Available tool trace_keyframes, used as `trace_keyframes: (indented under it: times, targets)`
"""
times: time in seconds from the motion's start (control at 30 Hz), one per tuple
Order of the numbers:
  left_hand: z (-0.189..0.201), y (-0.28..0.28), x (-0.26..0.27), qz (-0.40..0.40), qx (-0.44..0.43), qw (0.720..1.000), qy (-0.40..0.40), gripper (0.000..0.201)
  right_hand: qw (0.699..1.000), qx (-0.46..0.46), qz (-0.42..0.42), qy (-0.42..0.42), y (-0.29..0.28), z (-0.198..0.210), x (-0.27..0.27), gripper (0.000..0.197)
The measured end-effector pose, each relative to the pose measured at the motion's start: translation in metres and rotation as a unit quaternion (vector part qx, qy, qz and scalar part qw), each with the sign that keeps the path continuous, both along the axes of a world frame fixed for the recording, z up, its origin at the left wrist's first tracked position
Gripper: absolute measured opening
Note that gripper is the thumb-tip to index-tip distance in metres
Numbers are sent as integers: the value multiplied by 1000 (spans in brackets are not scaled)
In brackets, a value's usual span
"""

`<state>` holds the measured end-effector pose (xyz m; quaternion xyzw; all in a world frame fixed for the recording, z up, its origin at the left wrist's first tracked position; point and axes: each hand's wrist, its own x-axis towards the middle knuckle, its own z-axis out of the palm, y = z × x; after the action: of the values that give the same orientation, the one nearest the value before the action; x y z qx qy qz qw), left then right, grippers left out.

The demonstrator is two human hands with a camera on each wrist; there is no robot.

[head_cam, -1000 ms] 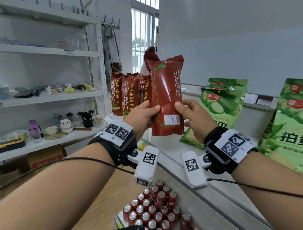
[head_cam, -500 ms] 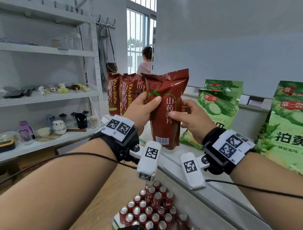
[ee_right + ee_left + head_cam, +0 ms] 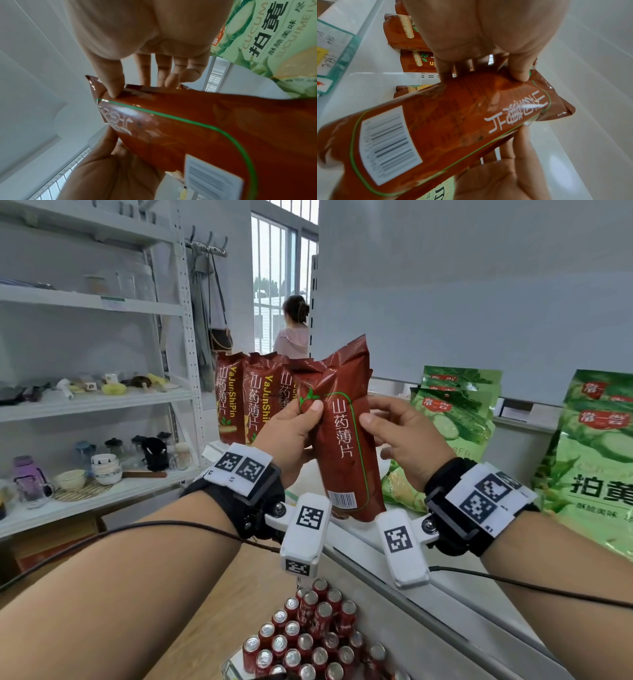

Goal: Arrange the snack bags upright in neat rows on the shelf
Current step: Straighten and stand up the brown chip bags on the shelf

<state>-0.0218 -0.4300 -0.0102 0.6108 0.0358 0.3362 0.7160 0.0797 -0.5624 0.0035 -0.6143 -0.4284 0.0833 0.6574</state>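
Note:
I hold a dark red snack bag (image 3: 346, 440) (image 3: 440, 129) (image 3: 205, 128) upright over the white shelf (image 3: 346, 529), barcode side toward me. My left hand (image 3: 294, 429) (image 3: 481, 40) pinches its upper left edge between thumb and fingers. My right hand (image 3: 400, 429) (image 3: 145, 40) grips its upper right edge, thumb in front. The bag's bottom is at or just above the shelf surface. Three matching red bags (image 3: 253, 402) (image 3: 406, 35) stand upright in a row behind it, to the left.
Green cucumber snack bags (image 3: 459, 412) (image 3: 267, 35) lean at the shelf's back right, and a larger one (image 3: 596, 460) stands at far right. Several red cans (image 3: 308, 642) sit on a lower level. A rack (image 3: 92, 402) with crockery is left. A person (image 3: 294, 333) stands by the window.
Both hands have lowered the red bag from head height down to the shelf and slid up to grip nearer its top. It now tilts slightly, beside the standing row.

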Motion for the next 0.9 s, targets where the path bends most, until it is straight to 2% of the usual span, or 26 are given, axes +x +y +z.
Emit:
trace_keyframes:
  times: [0.17,0.33,0.5,0.6,0.67,0.73,0.83,0.9]
  targets:
    - [2,11,1,9,-44,999,-18,15,996,-77,3,38,0,-18,4,32]
    - [3,21,4,49,-78,996,-9,24,991,-83,59,88,0,-28,6,40]
    - [2,24,7,59,-50,997,-2,28,988,-101,92,78,1,-29,2,47]
    - [-1,22,10,45,-12,999,-9,28,999,-37,18,34,5,-17,-5,47]
    - [-2,22,11,33,18,999,-14,33,999,33,-30,6,9,1,-7,28]
    - [-1,24,11,22,41,999,-13,38,996,74,-41,-20,13,20,-9,16]
    - [1,25,11,-2,39,999,-34,43,993,41,-83,-71,24,36,-9,15]
    - [4,25,10,-23,11,998,-60,37,990,24,-107,-89,30,37,-8,19]
